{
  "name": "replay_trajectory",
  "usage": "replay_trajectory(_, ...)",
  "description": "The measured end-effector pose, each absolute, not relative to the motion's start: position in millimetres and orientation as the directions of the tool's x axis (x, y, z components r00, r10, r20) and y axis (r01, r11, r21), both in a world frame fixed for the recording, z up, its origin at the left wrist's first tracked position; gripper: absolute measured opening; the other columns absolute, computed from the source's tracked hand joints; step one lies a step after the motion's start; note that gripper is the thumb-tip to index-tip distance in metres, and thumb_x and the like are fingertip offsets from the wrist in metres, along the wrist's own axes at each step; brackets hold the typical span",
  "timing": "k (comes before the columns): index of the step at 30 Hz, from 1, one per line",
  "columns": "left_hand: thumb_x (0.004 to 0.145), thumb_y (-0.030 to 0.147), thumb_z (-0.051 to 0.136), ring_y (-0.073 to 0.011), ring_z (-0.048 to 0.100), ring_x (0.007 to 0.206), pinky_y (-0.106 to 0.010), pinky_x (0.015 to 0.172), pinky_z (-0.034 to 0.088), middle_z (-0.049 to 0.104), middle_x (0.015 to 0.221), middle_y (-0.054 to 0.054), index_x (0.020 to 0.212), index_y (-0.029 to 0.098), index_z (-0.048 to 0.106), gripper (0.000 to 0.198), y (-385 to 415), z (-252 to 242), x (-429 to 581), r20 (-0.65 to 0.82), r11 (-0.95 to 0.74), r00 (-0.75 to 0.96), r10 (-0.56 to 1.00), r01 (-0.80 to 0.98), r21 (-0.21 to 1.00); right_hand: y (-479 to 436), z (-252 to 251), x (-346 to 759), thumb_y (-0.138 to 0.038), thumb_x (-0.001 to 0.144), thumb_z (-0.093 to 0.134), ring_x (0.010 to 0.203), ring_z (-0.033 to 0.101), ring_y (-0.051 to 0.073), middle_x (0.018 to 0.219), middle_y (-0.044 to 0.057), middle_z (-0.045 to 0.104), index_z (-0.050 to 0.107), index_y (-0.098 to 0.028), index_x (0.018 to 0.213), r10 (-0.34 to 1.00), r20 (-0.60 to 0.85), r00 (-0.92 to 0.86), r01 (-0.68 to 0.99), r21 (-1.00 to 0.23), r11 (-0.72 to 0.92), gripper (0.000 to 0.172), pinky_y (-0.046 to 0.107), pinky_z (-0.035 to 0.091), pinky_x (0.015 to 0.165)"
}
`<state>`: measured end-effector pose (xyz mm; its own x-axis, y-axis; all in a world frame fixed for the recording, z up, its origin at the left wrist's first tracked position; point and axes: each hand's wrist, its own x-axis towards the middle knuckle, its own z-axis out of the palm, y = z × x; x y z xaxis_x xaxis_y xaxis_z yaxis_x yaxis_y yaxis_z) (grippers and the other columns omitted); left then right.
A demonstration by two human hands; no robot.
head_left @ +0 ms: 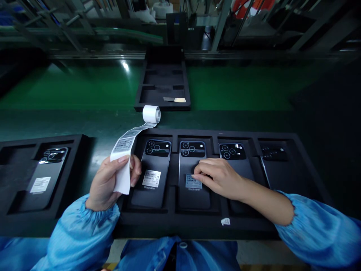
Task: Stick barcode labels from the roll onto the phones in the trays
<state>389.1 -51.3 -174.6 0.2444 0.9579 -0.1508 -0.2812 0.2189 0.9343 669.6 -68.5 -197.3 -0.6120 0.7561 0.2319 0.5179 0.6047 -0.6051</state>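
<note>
Green desk (70, 90) carries a black tray (282, 137) that seats phones (149, 197) face down, so their backs lie flat and reachable. Left hand (105, 184) has its grip clamped on the strip (124, 150), lifted so the roll (151, 113) trails clear. Right hand (220, 178), grip apart and holding nothing, presses a label (193, 181) onto the second phone (193, 199) with its fingertips (197, 175).

One view only is given, taken from a camera worn on the head and turned forward and down over the counter (84, 90). The near tray (197, 220), the left hand (104, 184) and the right hand (220, 177) are seen close up in the lower half, while a far tray (162, 107) and racks (56, 22) are caught smaller at the top.
</note>
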Motion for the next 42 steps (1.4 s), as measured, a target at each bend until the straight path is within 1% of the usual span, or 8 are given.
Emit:
replay_trajectory(3, 0.084, 0.022, 0.048, -0.0118, 0.045, 0.042, -0.022, 0.042, 0.034, 0.054, 0.063, -0.004, 0.067, 0.014, 0.051, 0.019, -51.6, -173.5, 389.3, -0.154, 0.225, 0.251, 0.956, -0.282, 0.933, -68.9, -197.2, 669.8, -0.026, 0.096, 0.041, 0.059, 0.044, 0.010, 0.066, 0.000, 0.050, 0.055, -0.014, 0.075, 0.752, 0.247, -0.611, 0.510, -0.604, 0.613, 0.028, 0.024, 0.034, 0.057)
replay_trajectory(24, 0.081, 0.024, 0.053, -0.0115, 0.045, 0.041, -0.021, 0.041, 0.034, 0.055, 0.061, -0.005, 0.065, 0.013, 0.051, 0.019, -51.2, -172.8, 390.2, -0.158, 0.222, 0.233, 0.960, -0.280, 0.934, -68.8, -199.0, 670.1, -0.028, 0.096, 0.040, 0.060, 0.045, 0.012, 0.066, 0.001, 0.051, 0.055, -0.014, 0.076, 0.758, 0.215, -0.616, 0.535, -0.592, 0.603, 0.029, 0.025, 0.035, 0.058)
replay_trajectory(28, 0.082, 0.024, 0.051, -0.0115, 0.045, 0.041, -0.022, 0.041, 0.035, 0.055, 0.063, -0.005, 0.066, 0.013, 0.051, 0.019, -51.2, -173.9, 389.2, -0.156, 0.218, 0.232, 0.960, -0.276, 0.936, -68.9, -198.3, 669.7, -0.029, 0.097, 0.038, 0.059, 0.045, 0.011, 0.067, 0.001, 0.051, 0.055, -0.015, 0.076, 0.756, 0.230, -0.613, 0.535, -0.583, 0.611, 0.030, 0.025, 0.035, 0.057)
replay_trajectory(42, 0.082, 0.023, 0.050, -0.0117, 0.044, 0.041, -0.022, 0.040, 0.034, 0.055, 0.061, -0.004, 0.065, 0.015, 0.052, 0.019, -51.9, -172.2, 389.4, -0.151, 0.217, 0.240, 0.959, -0.279, 0.935, -69.6, -201.6, 670.5, -0.027, 0.096, 0.041, 0.061, 0.044, 0.012, 0.067, 0.001, 0.051, 0.055, -0.014, 0.077, 0.756, 0.216, -0.618, 0.538, -0.586, 0.606, 0.028, 0.025, 0.034, 0.059)
